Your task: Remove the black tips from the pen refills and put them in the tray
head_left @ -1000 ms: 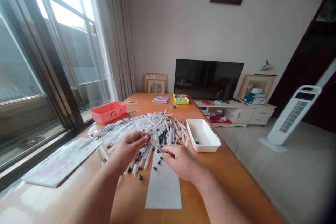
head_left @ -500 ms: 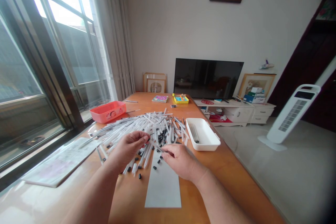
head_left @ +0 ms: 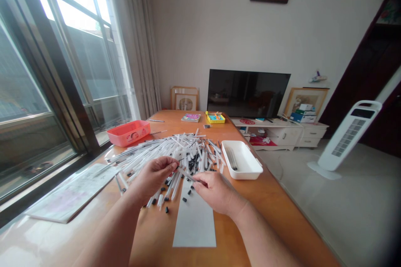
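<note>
White plastic tube point(head_left: 188, 174), one, thin, held in your right hand point(head_left: 216, 194). Its long axis slants across the front edge of the heap of tubes point(head_left: 175, 150), with the far end pointing up and left toward your left hand point(head_left: 153, 179) and the near end pinched in your right fingers point(head_left: 196, 180). Those fingers are curled almost closed around the tube.

Your left fingers point(head_left: 171, 167) are pinched together at the tips over the heap, gripping a thin black stem point(head_left: 182, 160) that points right. It is too fine to tell exactly what it is.

Heap of tubes: white, many, lying crisscross in no single direction on an orange wooden table point(head_left: 225, 233).

Black caps point(head_left: 184, 199): small, loose, scattered along the near edge of the heap.

White paper strip point(head_left: 194, 221): in front of the heap, its length pointing away from you.

White tray point(head_left: 242, 171): just right of the heap, holding a few tubes point(head_left: 232, 160) laid lengthwise.

Pink plastic basket point(head_left: 128, 132): left of the heap, near its far end.

Clear plastic sheet point(head_left: 73, 192): left of the heap, on the near side.

Picture book point(head_left: 191, 117) and yellow box point(head_left: 215, 119): beyond the heap, side by side.
</note>
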Tool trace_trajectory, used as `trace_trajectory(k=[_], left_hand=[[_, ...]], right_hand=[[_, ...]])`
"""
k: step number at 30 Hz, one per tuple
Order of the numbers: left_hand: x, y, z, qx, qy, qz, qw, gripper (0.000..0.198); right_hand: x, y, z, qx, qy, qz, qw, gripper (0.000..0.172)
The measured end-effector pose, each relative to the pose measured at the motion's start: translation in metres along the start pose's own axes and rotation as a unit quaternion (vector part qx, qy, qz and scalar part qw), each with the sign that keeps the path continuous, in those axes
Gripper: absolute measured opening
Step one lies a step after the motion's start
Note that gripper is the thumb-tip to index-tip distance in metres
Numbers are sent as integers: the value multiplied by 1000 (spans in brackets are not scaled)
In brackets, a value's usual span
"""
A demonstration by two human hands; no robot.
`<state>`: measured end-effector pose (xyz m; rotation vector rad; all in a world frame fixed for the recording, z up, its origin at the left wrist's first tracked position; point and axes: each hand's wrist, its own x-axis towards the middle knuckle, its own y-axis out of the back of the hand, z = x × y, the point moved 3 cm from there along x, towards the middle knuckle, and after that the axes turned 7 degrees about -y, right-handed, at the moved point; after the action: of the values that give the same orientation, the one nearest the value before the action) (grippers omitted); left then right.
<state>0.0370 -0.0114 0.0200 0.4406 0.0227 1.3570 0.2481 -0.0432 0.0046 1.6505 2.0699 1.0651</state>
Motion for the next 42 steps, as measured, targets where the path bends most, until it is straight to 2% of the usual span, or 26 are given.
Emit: trace_trajectory(k=[17, 26, 30, 35, 42], left_hand=[[1, -5, -1, 0, -8, 20, 1000, 33], [2, -8, -1, -68, 14, 54, 996, 35], [2, -9, -5, -156, 27, 66, 985, 41], [1, -13, -4, -236, 35, 68, 969, 35], [3, -13, -11, -248, 45, 63, 966, 30]], right_hand=[[0, 0, -1, 7, -3, 2, 1000, 20], [1, -1, -1, 12, -1, 21, 1000, 20], [1, -1, -4, 21, 1, 33, 999, 20], [1, 0, -7, 16, 10, 45, 999, 19], [3, -4, 0, 58, -26, 69, 996, 16]])
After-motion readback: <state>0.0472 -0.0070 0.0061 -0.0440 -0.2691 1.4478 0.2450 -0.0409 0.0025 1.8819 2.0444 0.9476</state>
